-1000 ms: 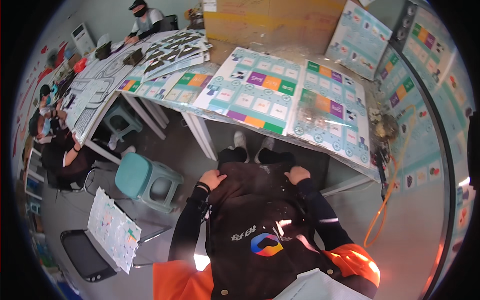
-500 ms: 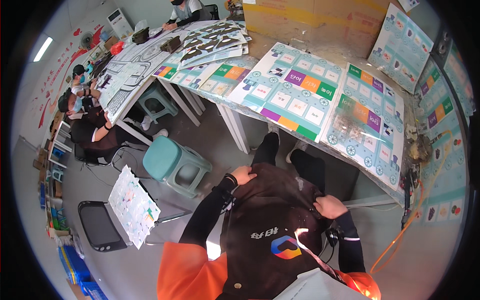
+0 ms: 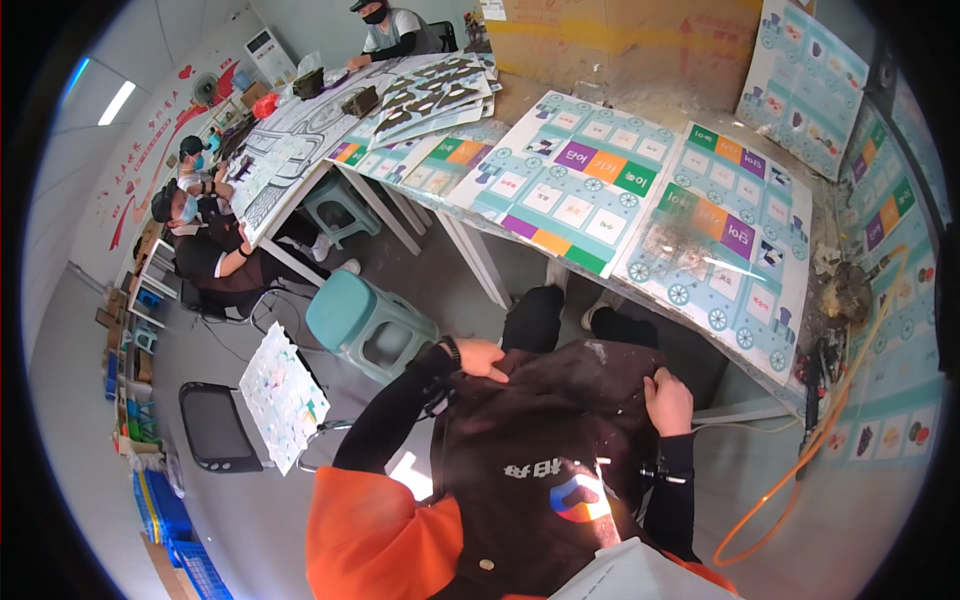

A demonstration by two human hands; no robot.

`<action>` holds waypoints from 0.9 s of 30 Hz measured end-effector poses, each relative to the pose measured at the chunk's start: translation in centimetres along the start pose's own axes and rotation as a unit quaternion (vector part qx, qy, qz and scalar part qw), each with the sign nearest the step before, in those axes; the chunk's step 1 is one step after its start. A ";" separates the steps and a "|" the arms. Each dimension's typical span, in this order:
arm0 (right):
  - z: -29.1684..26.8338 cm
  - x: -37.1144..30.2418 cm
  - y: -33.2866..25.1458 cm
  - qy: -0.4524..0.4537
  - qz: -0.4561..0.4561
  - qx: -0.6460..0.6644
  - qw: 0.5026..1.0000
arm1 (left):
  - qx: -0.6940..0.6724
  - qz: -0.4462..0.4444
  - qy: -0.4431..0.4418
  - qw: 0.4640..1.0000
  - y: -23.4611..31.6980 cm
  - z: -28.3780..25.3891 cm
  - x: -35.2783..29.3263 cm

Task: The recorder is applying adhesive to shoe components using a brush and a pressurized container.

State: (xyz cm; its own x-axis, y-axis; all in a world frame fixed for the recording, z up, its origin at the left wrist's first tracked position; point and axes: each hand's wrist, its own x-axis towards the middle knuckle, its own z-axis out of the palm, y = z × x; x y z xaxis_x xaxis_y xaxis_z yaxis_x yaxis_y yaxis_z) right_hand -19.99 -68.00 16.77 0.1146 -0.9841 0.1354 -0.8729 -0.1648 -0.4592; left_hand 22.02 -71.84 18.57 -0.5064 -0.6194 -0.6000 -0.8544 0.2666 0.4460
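A dark brown apron (image 3: 525, 415) with a rounded colourful emblem lies over my lap. Its upper left part is pinched in the closed fingers of my left hand (image 3: 478, 358). On the other side my right hand (image 3: 668, 402) grips the apron's right edge, fingers curled at the cloth. My forearms show black sleeves, with orange cloth higher up. Ahead of my knees, printed sheets (image 3: 560, 185) with teal train pictures and coloured bands cover the table.
A teal stool (image 3: 345, 312) stands left of my knees. Further left, a patterned sheet (image 3: 285, 400) rests by a black folding chair (image 3: 215, 428). An orange cable (image 3: 745, 545) hangs at right. Co-workers sit along the far left table. A large cardboard box (image 3: 620, 45) stands behind the sheets.
The view has turned slightly. My right hand has come up a little with the apron's edge, and the cloth now spreads wider across my lap. My left hand keeps its hold.
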 end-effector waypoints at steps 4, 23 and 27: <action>-2.2 -0.9 1.1 -0.021 0.013 0.061 0.998 | -0.054 0.013 0.257 0.965 3.5 -5.4 -5.3; -8.3 1.2 -0.5 -0.047 0.058 0.122 0.990 | -0.449 0.508 0.466 0.567 33.5 -15.8 -17.7; -8.8 1.2 -0.8 -0.058 0.063 0.123 0.989 | -0.396 0.460 0.470 0.641 34.7 -16.1 -17.8</action>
State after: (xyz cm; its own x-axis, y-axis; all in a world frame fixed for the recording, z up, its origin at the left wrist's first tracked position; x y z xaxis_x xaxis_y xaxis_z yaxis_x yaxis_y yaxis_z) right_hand -23.38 -68.50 25.03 0.0795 -0.9963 -0.0318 -0.7440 -0.0380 -0.6671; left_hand 3.27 -63.44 55.39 -0.1412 -0.7390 0.6588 0.2702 0.6114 0.7438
